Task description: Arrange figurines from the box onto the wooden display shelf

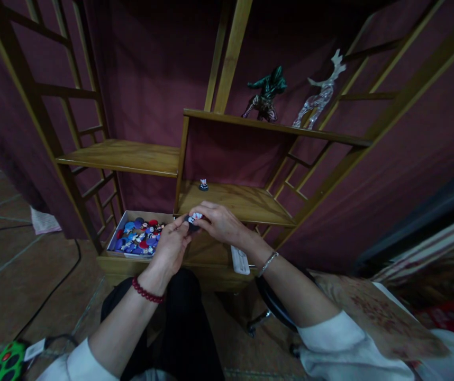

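Between my two hands, in front of the wooden shelf unit, is a small white-and-dark figurine (194, 217) on a dark round base. My left hand (171, 241) pinches the base from the left. From the right, the fingers of my right hand (223, 225) close on the figurine's upper part. A similar small figurine (203, 184) stands upright on the low middle shelf (235, 201), just beyond my hands. Left of my left hand, an open box (110, 244) holds several small figurines with blue, red and purple bases.
A dark green figure (269, 95) and a clear figure (320, 98) stand on the upper right shelf. A white tray-like object (240, 260) lies below my right wrist. Nearby are a wheeled stool (277, 304), a black cable (58, 288) and a green device (7, 362).
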Action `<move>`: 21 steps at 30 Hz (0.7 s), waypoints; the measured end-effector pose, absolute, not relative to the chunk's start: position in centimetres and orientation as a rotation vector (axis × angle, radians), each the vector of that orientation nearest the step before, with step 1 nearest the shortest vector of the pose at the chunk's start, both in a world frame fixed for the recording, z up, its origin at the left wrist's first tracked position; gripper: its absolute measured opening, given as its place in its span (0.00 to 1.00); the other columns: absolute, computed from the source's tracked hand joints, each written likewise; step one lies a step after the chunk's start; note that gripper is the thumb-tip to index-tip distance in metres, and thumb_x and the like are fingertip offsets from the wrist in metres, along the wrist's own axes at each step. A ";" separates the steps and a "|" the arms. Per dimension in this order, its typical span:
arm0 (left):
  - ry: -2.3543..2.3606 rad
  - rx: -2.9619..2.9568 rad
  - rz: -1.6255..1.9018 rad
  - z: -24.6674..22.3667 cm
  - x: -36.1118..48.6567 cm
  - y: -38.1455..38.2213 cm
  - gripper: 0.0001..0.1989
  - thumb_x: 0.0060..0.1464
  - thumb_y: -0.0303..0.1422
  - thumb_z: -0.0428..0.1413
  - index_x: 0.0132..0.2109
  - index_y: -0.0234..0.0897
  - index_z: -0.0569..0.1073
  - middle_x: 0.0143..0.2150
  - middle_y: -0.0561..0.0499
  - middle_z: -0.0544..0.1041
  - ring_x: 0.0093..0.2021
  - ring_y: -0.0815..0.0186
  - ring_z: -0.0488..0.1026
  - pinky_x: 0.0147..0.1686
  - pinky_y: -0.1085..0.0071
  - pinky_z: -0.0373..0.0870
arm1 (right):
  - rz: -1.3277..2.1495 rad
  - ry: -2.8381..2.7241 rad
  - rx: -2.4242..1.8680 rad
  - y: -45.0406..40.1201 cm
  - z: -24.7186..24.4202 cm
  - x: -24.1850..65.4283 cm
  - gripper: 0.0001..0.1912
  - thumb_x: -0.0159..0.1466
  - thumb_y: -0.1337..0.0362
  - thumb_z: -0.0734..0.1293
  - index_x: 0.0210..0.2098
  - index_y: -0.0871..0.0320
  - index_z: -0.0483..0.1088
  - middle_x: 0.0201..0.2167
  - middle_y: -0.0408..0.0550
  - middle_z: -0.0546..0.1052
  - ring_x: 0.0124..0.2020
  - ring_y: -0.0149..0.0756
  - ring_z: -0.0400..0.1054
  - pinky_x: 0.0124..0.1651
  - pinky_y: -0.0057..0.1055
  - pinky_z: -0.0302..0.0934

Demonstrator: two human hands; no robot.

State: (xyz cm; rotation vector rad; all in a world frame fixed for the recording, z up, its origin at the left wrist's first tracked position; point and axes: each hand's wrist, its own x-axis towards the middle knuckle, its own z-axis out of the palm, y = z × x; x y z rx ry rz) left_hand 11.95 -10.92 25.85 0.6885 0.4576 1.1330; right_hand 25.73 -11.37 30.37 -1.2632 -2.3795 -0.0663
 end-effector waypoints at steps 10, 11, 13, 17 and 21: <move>0.517 0.750 1.149 25.4 11.3 -11.7 0.11 0.41 0.28 0.56 0.35 0.31 0.75 0.38 0.45 0.75 0.44 0.61 0.69 0.44 0.62 0.66 | -0.112 -2.452 -1.297 -11.7 30.0 24.7 0.05 0.60 0.68 0.61 0.36 0.60 0.67 0.32 0.47 0.69 0.35 0.32 0.63 0.37 0.26 0.56; 0.528 0.740 1.154 25.3 11.4 -11.7 0.11 0.40 0.28 0.57 0.36 0.31 0.75 0.38 0.45 0.76 0.44 0.61 0.69 0.44 0.62 0.66 | -0.107 -2.452 -1.301 -11.7 29.8 24.6 0.05 0.60 0.68 0.61 0.36 0.60 0.67 0.32 0.47 0.69 0.35 0.32 0.63 0.37 0.26 0.56; 0.544 0.729 1.172 25.2 11.4 -11.8 0.12 0.39 0.29 0.57 0.36 0.31 0.75 0.39 0.45 0.76 0.44 0.61 0.70 0.44 0.62 0.66 | -0.091 -2.446 -1.303 -11.7 29.6 24.4 0.05 0.61 0.68 0.61 0.36 0.60 0.67 0.32 0.47 0.69 0.35 0.33 0.63 0.38 0.27 0.56; 0.560 0.739 1.191 24.8 11.4 -11.8 0.13 0.40 0.29 0.56 0.36 0.31 0.75 0.40 0.45 0.75 0.44 0.61 0.69 0.44 0.63 0.66 | -0.085 -2.413 -1.323 -11.6 28.9 24.3 0.06 0.60 0.68 0.61 0.36 0.60 0.67 0.33 0.47 0.68 0.36 0.33 0.63 0.40 0.27 0.56; 0.563 0.736 1.178 24.5 11.3 -11.5 0.14 0.41 0.28 0.56 0.38 0.32 0.74 0.40 0.45 0.75 0.44 0.61 0.70 0.44 0.63 0.66 | -0.079 -2.394 -1.349 -11.4 28.5 24.2 0.06 0.60 0.68 0.61 0.37 0.59 0.66 0.33 0.47 0.69 0.36 0.33 0.62 0.40 0.28 0.57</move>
